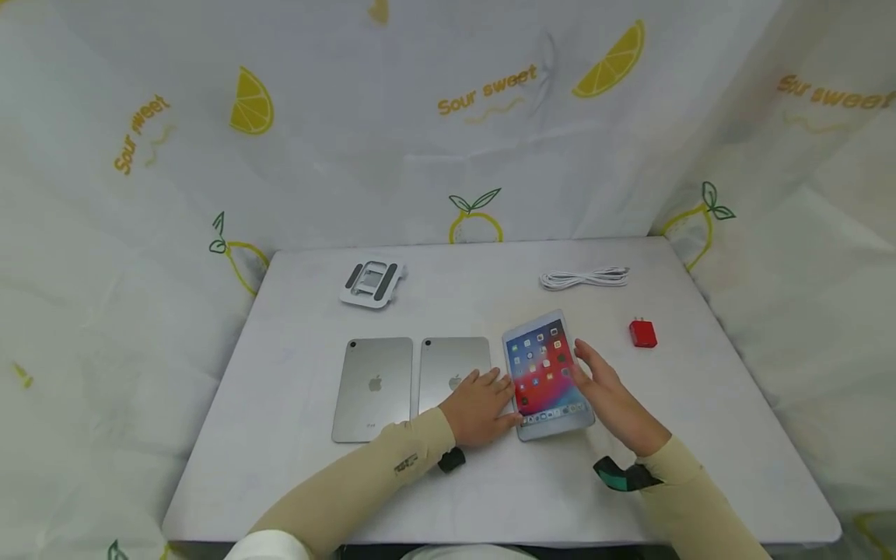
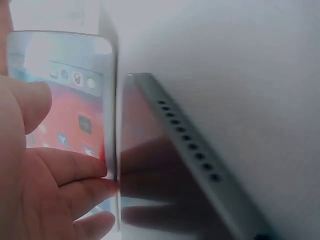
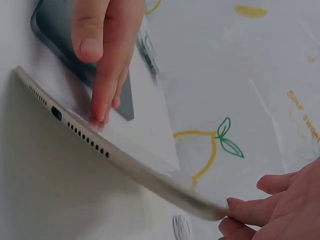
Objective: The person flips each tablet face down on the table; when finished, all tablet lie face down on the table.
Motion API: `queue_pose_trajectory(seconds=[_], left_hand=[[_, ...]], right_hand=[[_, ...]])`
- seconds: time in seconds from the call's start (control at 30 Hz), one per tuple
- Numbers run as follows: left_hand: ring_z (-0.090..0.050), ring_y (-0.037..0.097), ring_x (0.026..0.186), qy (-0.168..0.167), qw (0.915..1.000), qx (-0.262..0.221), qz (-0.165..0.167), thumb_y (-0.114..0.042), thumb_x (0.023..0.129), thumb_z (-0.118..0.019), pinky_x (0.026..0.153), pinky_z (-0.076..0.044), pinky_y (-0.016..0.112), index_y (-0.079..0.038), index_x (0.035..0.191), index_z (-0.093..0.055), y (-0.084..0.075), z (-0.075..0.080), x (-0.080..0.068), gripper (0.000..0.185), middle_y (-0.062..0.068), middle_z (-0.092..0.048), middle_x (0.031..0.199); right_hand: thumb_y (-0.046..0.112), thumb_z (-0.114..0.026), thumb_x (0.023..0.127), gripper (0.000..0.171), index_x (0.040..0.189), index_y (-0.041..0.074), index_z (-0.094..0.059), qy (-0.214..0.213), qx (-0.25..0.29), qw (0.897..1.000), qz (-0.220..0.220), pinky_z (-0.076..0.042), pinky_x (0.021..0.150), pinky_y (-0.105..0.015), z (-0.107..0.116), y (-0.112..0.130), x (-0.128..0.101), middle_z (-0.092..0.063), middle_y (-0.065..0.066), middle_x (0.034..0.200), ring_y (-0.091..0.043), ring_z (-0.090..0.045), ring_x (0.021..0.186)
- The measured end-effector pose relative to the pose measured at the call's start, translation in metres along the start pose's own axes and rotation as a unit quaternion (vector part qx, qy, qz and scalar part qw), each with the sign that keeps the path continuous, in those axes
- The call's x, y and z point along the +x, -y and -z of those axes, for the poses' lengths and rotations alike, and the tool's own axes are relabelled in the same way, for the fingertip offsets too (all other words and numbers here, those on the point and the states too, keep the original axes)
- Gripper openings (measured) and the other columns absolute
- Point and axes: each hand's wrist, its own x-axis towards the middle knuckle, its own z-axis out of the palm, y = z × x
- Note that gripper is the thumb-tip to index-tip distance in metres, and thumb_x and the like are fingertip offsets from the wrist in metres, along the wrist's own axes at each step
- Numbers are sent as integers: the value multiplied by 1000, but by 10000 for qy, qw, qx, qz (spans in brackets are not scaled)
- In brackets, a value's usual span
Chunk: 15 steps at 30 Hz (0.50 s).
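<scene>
A tablet [image 1: 542, 373] with a lit home screen lies face up between my hands. My right hand [image 1: 619, 404] pinches its right edge; in the right wrist view the fingers [image 3: 250, 210] sit above and below the rim. My left hand [image 1: 479, 408] reaches across from the left, its extended fingertips touching the tablet's left edge. In the left wrist view the left hand [image 2: 55, 165] has its thumb over the screen. Beside it, partly hidden under that hand, a silver tablet [image 1: 444, 362] lies back up. Another silver tablet [image 1: 374, 389] lies farther left.
A white folding stand [image 1: 373, 282] with dark pads is at the back left. A coiled white cable [image 1: 584, 278] lies at the back right, with a red charger plug [image 1: 643, 334] in front of it. The white table [image 1: 280, 482] meets a lemon-print curtain behind.
</scene>
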Motion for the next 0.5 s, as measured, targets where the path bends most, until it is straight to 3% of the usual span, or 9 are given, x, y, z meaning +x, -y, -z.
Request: queue_pose_trajectory(seconds=[0.2,0.33,0.43,0.5], left_hand=[[-35,25,156,-277,9965,-756,207,-57,113,-38,126,-28,51,-17,166,-43,12,5,-9,67,-2,-43,167],[-46,21,150,-923,9848,-1460,-164,-49,115,-42,123,-35,40,-13,164,-45,9,26,-6,61,0,-48,164],[-49,16,146,-1322,9744,-1751,-489,-47,115,-43,120,-35,27,-11,164,-45,3,46,3,60,0,-48,163],[-50,12,144,-1451,9686,-1957,-493,-49,114,-47,118,-36,23,-12,162,-48,1,55,9,61,-1,-52,161]], right_hand=[[29,-40,116,72,170,1,-1,707,313,9930,895,-24,109,-82,-16,24,12,-4,-30,173,-59,-3,155],[27,-39,118,71,170,3,1,1016,324,9864,1251,-22,109,-84,-17,30,13,-6,-29,173,-59,-8,155],[24,-38,118,69,171,5,2,1019,219,9835,1478,-30,118,-68,-9,28,10,-9,-27,173,-56,-13,155],[21,-38,118,68,172,7,2,970,190,9823,1593,-35,121,-44,-6,24,7,-10,-25,173,-53,-14,155]])
